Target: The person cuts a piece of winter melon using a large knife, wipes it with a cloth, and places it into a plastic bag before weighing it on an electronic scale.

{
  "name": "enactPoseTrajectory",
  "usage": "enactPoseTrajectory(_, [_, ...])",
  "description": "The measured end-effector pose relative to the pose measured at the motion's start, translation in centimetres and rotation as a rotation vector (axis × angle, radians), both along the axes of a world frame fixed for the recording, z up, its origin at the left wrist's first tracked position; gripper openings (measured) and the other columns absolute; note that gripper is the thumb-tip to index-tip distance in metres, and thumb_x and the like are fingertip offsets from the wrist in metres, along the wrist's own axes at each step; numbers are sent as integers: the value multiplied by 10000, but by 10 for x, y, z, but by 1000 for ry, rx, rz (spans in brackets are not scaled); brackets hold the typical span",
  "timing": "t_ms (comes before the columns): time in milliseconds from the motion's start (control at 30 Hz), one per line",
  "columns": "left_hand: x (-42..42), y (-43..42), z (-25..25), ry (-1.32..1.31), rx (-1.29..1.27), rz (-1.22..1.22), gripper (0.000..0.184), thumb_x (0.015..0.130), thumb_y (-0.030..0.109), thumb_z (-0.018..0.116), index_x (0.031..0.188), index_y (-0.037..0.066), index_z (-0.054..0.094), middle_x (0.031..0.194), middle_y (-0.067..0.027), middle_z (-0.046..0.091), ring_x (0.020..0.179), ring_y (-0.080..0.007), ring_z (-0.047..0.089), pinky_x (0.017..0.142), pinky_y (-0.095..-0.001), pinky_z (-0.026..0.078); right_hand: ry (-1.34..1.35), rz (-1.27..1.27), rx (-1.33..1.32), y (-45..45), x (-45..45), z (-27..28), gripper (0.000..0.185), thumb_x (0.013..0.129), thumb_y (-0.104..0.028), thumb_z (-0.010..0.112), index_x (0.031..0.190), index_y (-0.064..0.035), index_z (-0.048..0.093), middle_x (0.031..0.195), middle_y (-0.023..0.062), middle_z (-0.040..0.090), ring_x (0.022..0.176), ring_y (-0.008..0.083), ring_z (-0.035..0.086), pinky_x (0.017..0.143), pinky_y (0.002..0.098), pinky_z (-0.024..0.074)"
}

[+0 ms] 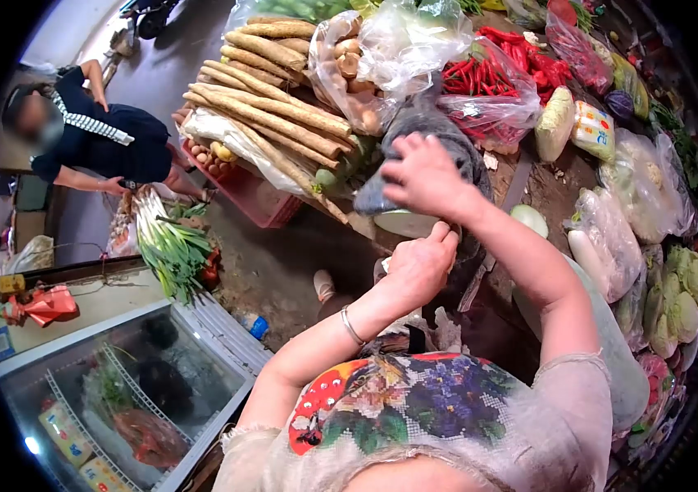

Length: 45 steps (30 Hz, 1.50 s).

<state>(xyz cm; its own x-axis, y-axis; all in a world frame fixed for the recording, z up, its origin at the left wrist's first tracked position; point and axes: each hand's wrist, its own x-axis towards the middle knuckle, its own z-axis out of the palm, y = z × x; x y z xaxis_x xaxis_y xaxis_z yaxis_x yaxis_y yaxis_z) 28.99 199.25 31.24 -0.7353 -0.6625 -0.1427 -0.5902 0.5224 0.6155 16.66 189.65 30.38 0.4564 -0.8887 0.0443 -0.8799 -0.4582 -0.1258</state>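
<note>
Your grey cloth (424, 119) lies at the near side of the heaped produce, partly over a pale, round-faced piece (402, 224). Your right hand (429, 176) is over the cloth with its fingers spread; nothing is clasped in it. Your left hand (421, 266) has its fingers curled beside the pale piece's lower edge, and you can't tell from here whether they grip anything. A metal bangle (352, 325) circles that wrist. Beyond the cloth you have bagged red chillies (492, 78); to its left, long brown roots (271, 107). Farther left, another person (107, 139) stands beside green-and-white stalks (164, 246), above a glass-topped case (127, 394).
</note>
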Motion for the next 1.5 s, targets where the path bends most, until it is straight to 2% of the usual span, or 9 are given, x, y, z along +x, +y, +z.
enactPoseTrajectory(200, [-2,-7,2,176,-106,73,487,725,2,630,1206,37,563,1322,-163,542,925,-325,661,699,-404,561,9,-381,187,-44,-26,-21,391,788,-464,626,1060,-203,731,1156,111,570,1180,308,485,972,533,374])
enactPoseTrajectory(367, [26,-8,19,211,-83,264,338,870,79,591,1206,103,611,1293,-130,580,992,-321,655,779,-383,560,-383,-650,400,-58,-87,-36,546,811,-515,612,1190,-126,669,1193,198,639,1108,354,609,942,413,475])
enactPoseTrajectory(533, [52,-51,-8,372,-239,431,353,857,147,678,1185,35,607,1271,-174,582,1021,-353,636,858,-390,528,-441,-734,230,-32,-104,-57,626,828,-538,608,1202,-37,639,1199,212,624,1123,351,591,944,411,449])
enactPoseTrajectory(733, [43,-76,-7,257,-98,237,353,818,239,734,1091,37,637,1210,-151,623,987,-337,643,829,-374,533,-619,-685,125,16,-119,-67,587,875,-492,611,1234,-28,605,1181,190,585,1112,332,568,942,380,435])
enactPoseTrajectory(900, [30,-33,-14,197,-261,268,277,821,239,713,1049,108,625,1232,-135,620,778,-328,678,652,-378,565,-713,-764,77,43,-121,-58,468,895,-398,643,1203,-47,632,1074,146,617,1065,318,575,877,382,458])
enactPoseTrajectory(967, [26,-21,-17,191,-322,246,282,837,244,691,1070,110,605,1267,-143,599,714,-309,683,593,-360,565,-530,-770,-29,45,-101,-30,372,887,-359,643,1135,-84,668,983,123,618,1020,321,573,832,406,481])
enactPoseTrajectory(1100, [21,-7,-23,105,-373,223,330,864,273,658,1125,80,597,1301,-154,572,659,-277,690,546,-336,558,-141,-278,-116,45,-25,-2,217,841,-287,653,1005,-151,697,1005,94,597,1011,298,556,810,416,509])
enactPoseTrajectory(1367, [19,-4,-15,-4,-400,152,309,881,280,637,1129,101,593,1300,-166,569,628,-257,673,506,-342,527,-32,-637,229,-22,-88,-21,333,884,-407,604,1054,-143,715,1055,118,636,1046,325,564,920,419,490])
enactPoseTrajectory(1500, [19,-2,-21,50,-380,172,318,887,262,619,1156,93,597,1288,-159,575,619,-265,668,504,-343,527,-190,-341,202,-17,-63,-10,341,860,-426,622,1036,-154,726,1069,103,656,1070,293,561,935,470,450])
